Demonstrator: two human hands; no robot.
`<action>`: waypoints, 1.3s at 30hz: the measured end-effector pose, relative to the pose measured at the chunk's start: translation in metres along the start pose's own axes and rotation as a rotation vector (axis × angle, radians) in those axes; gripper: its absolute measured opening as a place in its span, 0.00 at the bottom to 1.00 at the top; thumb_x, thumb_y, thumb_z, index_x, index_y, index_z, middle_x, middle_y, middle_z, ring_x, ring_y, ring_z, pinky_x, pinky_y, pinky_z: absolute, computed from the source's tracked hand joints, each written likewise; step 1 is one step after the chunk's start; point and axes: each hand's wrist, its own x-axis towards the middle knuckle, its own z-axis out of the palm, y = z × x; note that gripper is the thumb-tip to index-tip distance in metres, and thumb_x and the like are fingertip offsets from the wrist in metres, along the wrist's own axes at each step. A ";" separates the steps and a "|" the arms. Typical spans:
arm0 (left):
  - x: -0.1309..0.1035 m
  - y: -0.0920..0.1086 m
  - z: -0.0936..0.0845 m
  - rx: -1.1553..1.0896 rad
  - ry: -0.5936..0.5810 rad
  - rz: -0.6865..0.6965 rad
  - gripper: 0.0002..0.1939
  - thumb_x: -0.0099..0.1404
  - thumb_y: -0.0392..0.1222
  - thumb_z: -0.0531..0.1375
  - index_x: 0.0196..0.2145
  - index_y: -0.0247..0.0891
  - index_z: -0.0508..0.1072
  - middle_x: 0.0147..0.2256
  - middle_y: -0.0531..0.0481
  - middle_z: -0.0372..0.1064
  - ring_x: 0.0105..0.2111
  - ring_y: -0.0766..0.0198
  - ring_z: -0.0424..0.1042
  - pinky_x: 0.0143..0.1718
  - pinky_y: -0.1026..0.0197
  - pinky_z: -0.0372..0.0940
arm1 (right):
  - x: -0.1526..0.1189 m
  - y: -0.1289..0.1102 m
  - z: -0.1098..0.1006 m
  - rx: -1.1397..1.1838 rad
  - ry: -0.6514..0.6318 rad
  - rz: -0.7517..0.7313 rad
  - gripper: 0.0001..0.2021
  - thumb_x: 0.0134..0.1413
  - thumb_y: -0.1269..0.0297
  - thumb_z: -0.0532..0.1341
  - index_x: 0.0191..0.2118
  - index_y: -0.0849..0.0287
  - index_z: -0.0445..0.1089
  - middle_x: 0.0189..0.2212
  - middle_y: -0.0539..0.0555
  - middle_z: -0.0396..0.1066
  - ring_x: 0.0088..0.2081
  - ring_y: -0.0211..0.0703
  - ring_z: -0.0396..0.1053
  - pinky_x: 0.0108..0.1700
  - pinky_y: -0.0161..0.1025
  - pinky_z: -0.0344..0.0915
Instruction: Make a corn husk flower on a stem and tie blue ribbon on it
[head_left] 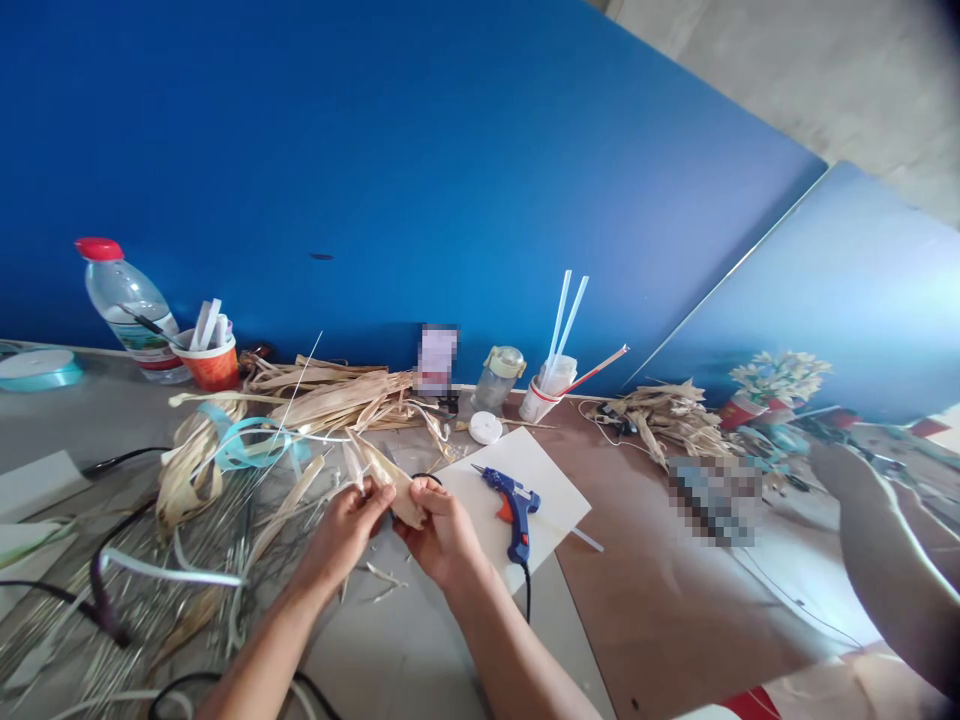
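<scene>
Between my two hands is a pale, dry corn husk (390, 476), raised a little over the table. My left hand (358, 518) pinches its left side with thumb and fingers. On the right side, my right hand (439, 525) grips the husk's lower edge; some fingertips are hidden behind it. A blue hot glue gun (516, 505) lies on a white sheet (559, 482) just right of my right hand, with a clear glue stick (588, 540) at its back. Left of my hands, a pile of dry husks (349, 393) lies along the wall.
Thin wires (180, 560) and cables spread over the left side. A water bottle (131, 310) and a red paper cup (210, 362) stand at the back left. A glass jar (497, 378) and a cup (536, 402) with glue sticks stand behind. A co-worker's arm (885, 560) is at far right.
</scene>
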 end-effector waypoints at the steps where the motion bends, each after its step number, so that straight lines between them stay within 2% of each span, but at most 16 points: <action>1: 0.001 -0.001 -0.001 -0.026 -0.002 -0.004 0.15 0.54 0.51 0.62 0.20 0.41 0.65 0.16 0.58 0.56 0.19 0.66 0.55 0.21 0.63 0.51 | 0.001 -0.002 -0.001 0.040 0.011 0.022 0.10 0.38 0.66 0.68 0.24 0.59 0.64 0.18 0.45 0.61 0.20 0.34 0.57 0.23 0.32 0.54; 3: 0.002 -0.002 -0.003 -0.093 0.033 -0.012 0.17 0.55 0.52 0.61 0.19 0.41 0.62 0.15 0.60 0.51 0.18 0.67 0.52 0.21 0.63 0.49 | 0.002 -0.006 -0.003 0.097 0.023 0.034 0.10 0.38 0.66 0.67 0.24 0.59 0.64 0.17 0.46 0.62 0.20 0.34 0.56 0.23 0.32 0.55; 6: 0.002 -0.001 -0.005 -0.166 0.104 -0.025 0.16 0.57 0.54 0.59 0.21 0.42 0.62 0.16 0.61 0.48 0.17 0.68 0.48 0.21 0.64 0.46 | 0.003 -0.011 -0.005 0.125 0.033 -0.048 0.10 0.39 0.67 0.67 0.23 0.59 0.63 0.17 0.45 0.61 0.19 0.33 0.56 0.23 0.32 0.55; 8: 0.001 -0.001 -0.005 -0.130 0.063 -0.027 0.16 0.58 0.56 0.58 0.23 0.42 0.64 0.15 0.61 0.47 0.17 0.68 0.47 0.20 0.64 0.45 | 0.002 -0.010 -0.004 0.100 0.019 -0.121 0.10 0.40 0.67 0.68 0.24 0.58 0.64 0.17 0.45 0.62 0.20 0.34 0.57 0.23 0.32 0.55; 12: -0.001 -0.003 0.002 0.035 -0.134 0.029 0.19 0.59 0.59 0.57 0.27 0.40 0.67 0.15 0.61 0.47 0.17 0.68 0.46 0.20 0.63 0.42 | -0.002 -0.004 0.002 0.079 -0.035 -0.200 0.10 0.40 0.67 0.69 0.25 0.59 0.66 0.18 0.45 0.64 0.20 0.32 0.58 0.25 0.31 0.55; 15: -0.001 -0.005 0.006 0.106 -0.140 0.030 0.18 0.57 0.58 0.60 0.32 0.39 0.69 0.15 0.61 0.50 0.17 0.69 0.48 0.20 0.63 0.42 | -0.001 0.000 0.004 0.097 -0.045 -0.230 0.10 0.38 0.67 0.70 0.24 0.59 0.67 0.18 0.46 0.66 0.21 0.32 0.59 0.27 0.31 0.56; 18: 0.000 -0.007 0.007 0.023 -0.117 -0.002 0.16 0.57 0.55 0.61 0.29 0.39 0.68 0.16 0.61 0.51 0.17 0.70 0.48 0.20 0.64 0.42 | 0.000 0.001 0.004 0.081 -0.057 -0.210 0.11 0.37 0.66 0.70 0.23 0.59 0.67 0.18 0.47 0.66 0.21 0.33 0.58 0.27 0.31 0.56; 22: 0.002 -0.007 0.005 -0.160 -0.013 -0.016 0.15 0.57 0.54 0.61 0.27 0.40 0.65 0.16 0.62 0.49 0.16 0.70 0.47 0.19 0.65 0.42 | 0.001 0.002 0.002 0.053 -0.006 -0.153 0.10 0.37 0.67 0.69 0.22 0.59 0.66 0.17 0.46 0.63 0.21 0.33 0.57 0.25 0.31 0.55; 27: 0.002 -0.005 0.004 -0.137 0.101 0.009 0.15 0.54 0.53 0.63 0.26 0.40 0.65 0.15 0.62 0.51 0.15 0.70 0.49 0.19 0.65 0.43 | -0.001 0.004 0.002 -0.023 0.020 -0.131 0.10 0.36 0.66 0.69 0.20 0.58 0.65 0.16 0.46 0.61 0.20 0.34 0.56 0.25 0.33 0.54; 32: 0.004 -0.006 -0.002 -0.097 0.247 0.041 0.14 0.55 0.52 0.63 0.29 0.41 0.65 0.17 0.61 0.56 0.16 0.68 0.54 0.18 0.64 0.47 | -0.002 0.002 0.003 -0.147 0.005 -0.184 0.11 0.38 0.63 0.68 0.21 0.58 0.64 0.15 0.45 0.60 0.19 0.34 0.54 0.25 0.33 0.51; 35: 0.007 -0.005 -0.007 -0.221 0.352 0.080 0.15 0.54 0.52 0.64 0.31 0.42 0.64 0.20 0.60 0.60 0.17 0.69 0.54 0.19 0.64 0.49 | 0.000 -0.004 0.000 -0.156 0.050 -0.257 0.13 0.41 0.61 0.67 0.19 0.58 0.61 0.16 0.45 0.59 0.20 0.33 0.54 0.24 0.33 0.51; 39: 0.008 0.000 -0.009 -0.343 0.375 0.099 0.18 0.51 0.52 0.66 0.30 0.42 0.63 0.20 0.61 0.58 0.17 0.70 0.54 0.19 0.65 0.50 | 0.003 -0.011 -0.006 -0.302 0.139 -0.399 0.20 0.49 0.53 0.62 0.16 0.57 0.56 0.14 0.44 0.54 0.18 0.33 0.51 0.23 0.34 0.48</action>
